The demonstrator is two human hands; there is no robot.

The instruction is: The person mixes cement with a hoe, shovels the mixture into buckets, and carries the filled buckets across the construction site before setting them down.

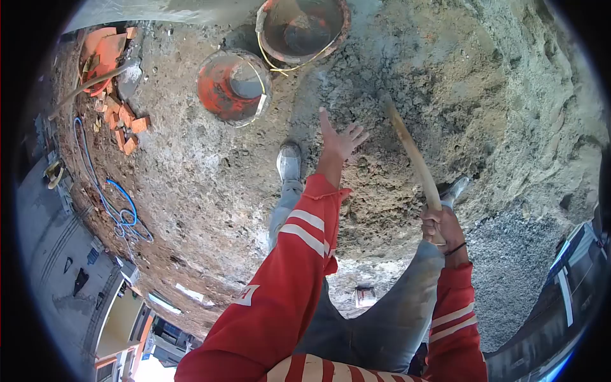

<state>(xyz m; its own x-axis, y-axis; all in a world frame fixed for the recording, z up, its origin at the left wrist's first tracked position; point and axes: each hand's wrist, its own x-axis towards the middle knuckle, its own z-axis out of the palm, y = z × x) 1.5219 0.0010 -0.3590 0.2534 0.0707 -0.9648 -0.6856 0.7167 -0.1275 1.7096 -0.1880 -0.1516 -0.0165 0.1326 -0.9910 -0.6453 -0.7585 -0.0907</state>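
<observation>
My left hand (344,140) reaches forward with its fingers spread and nothing in it, above the ground beside a patch of wet grey mortar (356,89). With my right hand (443,228) I grip the near end of a long wooden handle (414,153). The handle slants forward to the mortar, and the tool's head is not visible there. Ahead and left of my left hand stands an orange bucket (213,87), smeared with cement and fitted with a yellow handle. A second cement-caked bucket (302,32) stands just beyond it.
Broken orange bricks (124,124) lie at the left, near another wooden-handled tool (95,81). A blue hose (127,207) coils on the dirt. Grey gravel (503,267) spreads at the right. My boots (289,162) stand on either side of the loose sand pile (375,191).
</observation>
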